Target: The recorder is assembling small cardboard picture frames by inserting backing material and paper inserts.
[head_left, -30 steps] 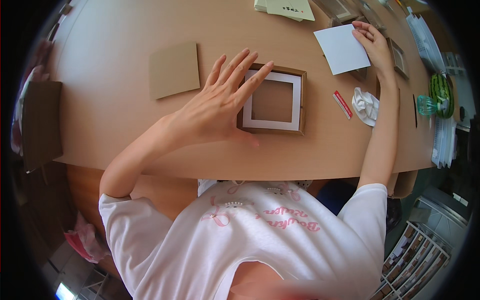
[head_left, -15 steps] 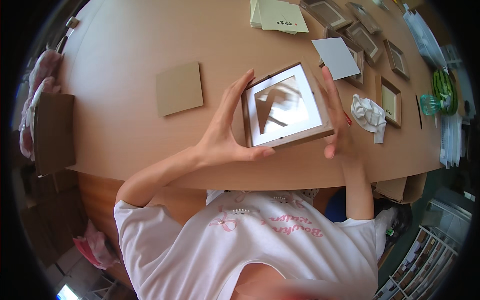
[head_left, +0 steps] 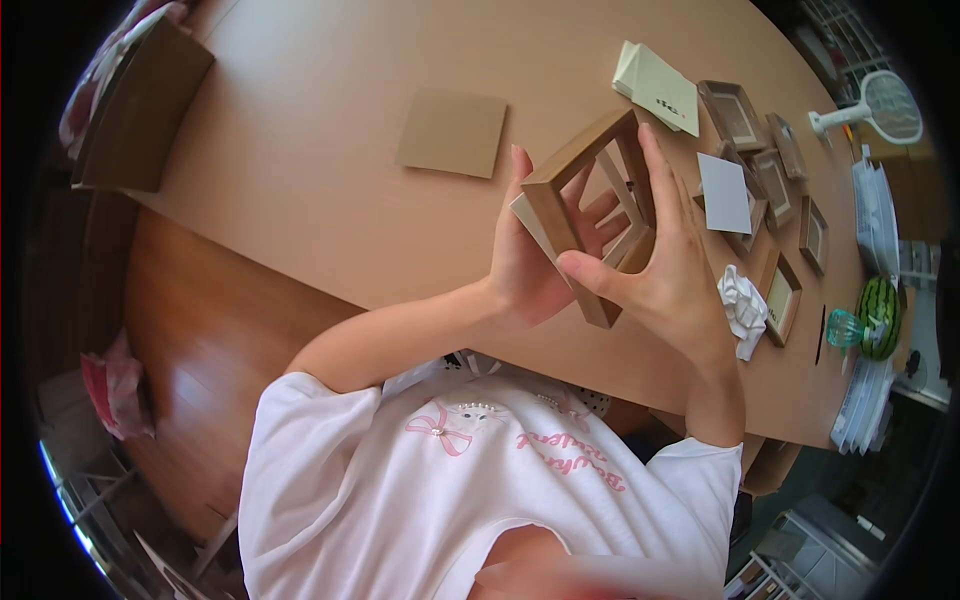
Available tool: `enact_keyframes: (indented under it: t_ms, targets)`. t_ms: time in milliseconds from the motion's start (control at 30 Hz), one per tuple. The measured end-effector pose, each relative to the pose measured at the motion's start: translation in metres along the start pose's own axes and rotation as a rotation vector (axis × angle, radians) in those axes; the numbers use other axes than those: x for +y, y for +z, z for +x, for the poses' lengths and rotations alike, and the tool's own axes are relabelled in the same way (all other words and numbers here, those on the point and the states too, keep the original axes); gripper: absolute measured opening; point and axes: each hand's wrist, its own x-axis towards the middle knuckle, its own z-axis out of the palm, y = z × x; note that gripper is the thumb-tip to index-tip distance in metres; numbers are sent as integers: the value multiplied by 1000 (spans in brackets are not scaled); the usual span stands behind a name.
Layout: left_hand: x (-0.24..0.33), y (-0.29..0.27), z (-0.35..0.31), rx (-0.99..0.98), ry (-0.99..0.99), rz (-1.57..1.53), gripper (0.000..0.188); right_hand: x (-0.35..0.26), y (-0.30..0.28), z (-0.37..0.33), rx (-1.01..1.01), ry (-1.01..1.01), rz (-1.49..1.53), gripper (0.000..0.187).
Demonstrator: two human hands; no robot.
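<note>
A square brown wooden picture frame (head_left: pixel 578 152) is tilted up above the table. My right hand (head_left: pixel 672 290) grips its right side, thumb on the near edge and fingers along the far one. On the frame's left, the edge of a white mat board (head_left: pixel 537 230) sticks out from the wood. My left hand (head_left: pixel 525 270) cups the mat from behind, thumb up, and its fingers show through the frame's opening. Whether glass sits inside I cannot tell. A brown square backing board (head_left: pixel 453 133) lies flat on the table beyond my left hand.
Several wooden frames (head_left: pixel 733 115) lie at the right, a white card (head_left: pixel 724 193) on top of one. Behind stands a stack of cream cards (head_left: pixel 665 95). A crumpled white cloth (head_left: pixel 741 308), a black pen (head_left: pixel 820 335) and a watermelon (head_left: pixel 879 318) are farther right.
The frame has turned from facing up to standing tilted, and the mat board now juts out of it. My right hand has closed on the frame. The whole view has swung round.
</note>
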Motion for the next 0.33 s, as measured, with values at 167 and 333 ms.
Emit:
enact_keyframes:
  t_ms: [167,333]
  targets:
    - [8,-15,-15,-38,80,-231,89,-6,-10,9,1,35,522,113]
    - [27,-14,-24,-168,29,-303,93,41,-53,-22,77,164,425,114]
